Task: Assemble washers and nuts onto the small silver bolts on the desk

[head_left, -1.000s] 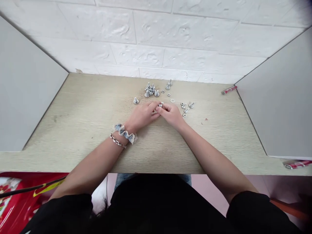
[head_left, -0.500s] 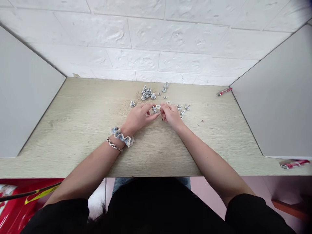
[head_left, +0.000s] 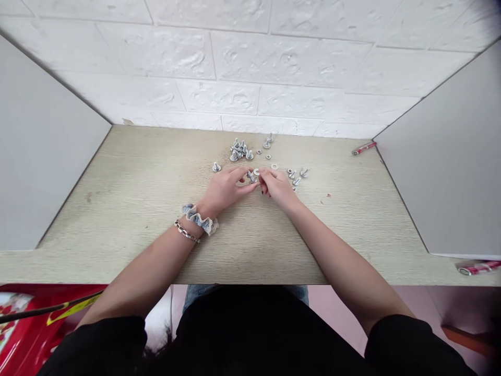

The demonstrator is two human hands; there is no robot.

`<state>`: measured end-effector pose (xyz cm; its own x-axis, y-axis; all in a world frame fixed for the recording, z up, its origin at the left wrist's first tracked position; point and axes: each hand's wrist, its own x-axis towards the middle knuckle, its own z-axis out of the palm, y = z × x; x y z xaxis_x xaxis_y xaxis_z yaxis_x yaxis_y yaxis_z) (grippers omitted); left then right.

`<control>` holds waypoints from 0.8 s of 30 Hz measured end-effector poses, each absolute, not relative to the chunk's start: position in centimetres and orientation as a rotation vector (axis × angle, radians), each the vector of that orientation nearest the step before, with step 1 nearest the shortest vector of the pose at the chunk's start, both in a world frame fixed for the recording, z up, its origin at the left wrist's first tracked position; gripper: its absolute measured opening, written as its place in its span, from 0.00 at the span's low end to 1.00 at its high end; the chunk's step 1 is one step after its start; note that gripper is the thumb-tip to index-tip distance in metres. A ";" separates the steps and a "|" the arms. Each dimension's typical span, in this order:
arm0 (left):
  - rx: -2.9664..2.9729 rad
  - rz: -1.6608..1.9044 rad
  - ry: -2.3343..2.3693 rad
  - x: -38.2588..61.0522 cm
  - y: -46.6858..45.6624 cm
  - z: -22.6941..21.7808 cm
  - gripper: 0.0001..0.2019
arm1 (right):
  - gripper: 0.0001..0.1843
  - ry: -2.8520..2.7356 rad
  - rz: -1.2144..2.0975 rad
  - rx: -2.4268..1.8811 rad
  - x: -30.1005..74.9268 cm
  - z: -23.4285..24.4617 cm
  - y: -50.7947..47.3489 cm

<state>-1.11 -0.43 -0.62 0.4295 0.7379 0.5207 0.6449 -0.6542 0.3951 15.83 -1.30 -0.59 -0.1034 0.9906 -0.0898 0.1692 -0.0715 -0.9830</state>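
Note:
My left hand point(head_left: 226, 188) is closed, pinching a small metal bolt point(head_left: 251, 176) between thumb and fingertip just above the table. Close beside it, my right hand point(head_left: 276, 187) has its fingers pressed together. Whatever they hold, if anything, is hidden behind them. A flat washer point(head_left: 256, 172) shows between the two hands, its right side partly covered by the right fingertips. Another washer point(head_left: 274, 166) lies just beyond the right hand. To the left, a single bolt point(head_left: 216, 167) with a washer on it stands head down.
Behind the hands, several bolts point(head_left: 239, 151) are bunched together on the wooden table point(head_left: 136, 198). Two nuts point(head_left: 259, 152) and more bolts point(head_left: 269, 142) lie near the wall. Loose bolts point(head_left: 296, 181) are right of my hand. Grey panels point(head_left: 446, 172) flank both sides.
The view has shifted slightly, so everything sits a little further right. The right fingertips now cover more of the washer between the hands. The left hand keeps its pinch on the bolt.

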 end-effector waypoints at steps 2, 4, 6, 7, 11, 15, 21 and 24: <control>2.490 1.025 1.271 -1.1 -0.4 -0.5 0.15 | 0.27 -1.265 1.282 -1.372 15.8 -0.9 -1.2; 2.485 0.995 1.278 -1.0 -0.4 -0.4 0.15 | 0.26 -1.275 1.290 -1.359 15.8 -1.1 -1.2; 2.504 0.943 1.275 -0.9 -0.4 -0.3 0.14 | 0.25 -1.386 1.269 -1.318 15.7 -1.2 -1.4; 2.515 0.918 1.270 -0.9 -0.5 -0.2 0.14 | 0.25 -1.451 1.247 -1.293 15.7 -1.2 -1.5; 2.546 0.840 1.224 -0.8 -0.6 -0.1 0.14 | 0.24 -1.618 1.183 -1.212 15.5 -0.9 -2.0; 2.577 0.798 1.209 -0.8 -0.5 -0.2 0.11 | 0.21 -1.687 1.153 -1.260 15.5 -0.4 -2.1; 2.559 0.904 1.230 -0.8 -0.5 -0.3 0.12 | 0.26 -1.494 1.215 -1.289 15.7 -0.9 -1.5; 2.537 0.948 1.231 -0.8 -0.5 -0.3 0.14 | 0.31 -1.336 1.267 -1.312 15.7 -1.3 -1.4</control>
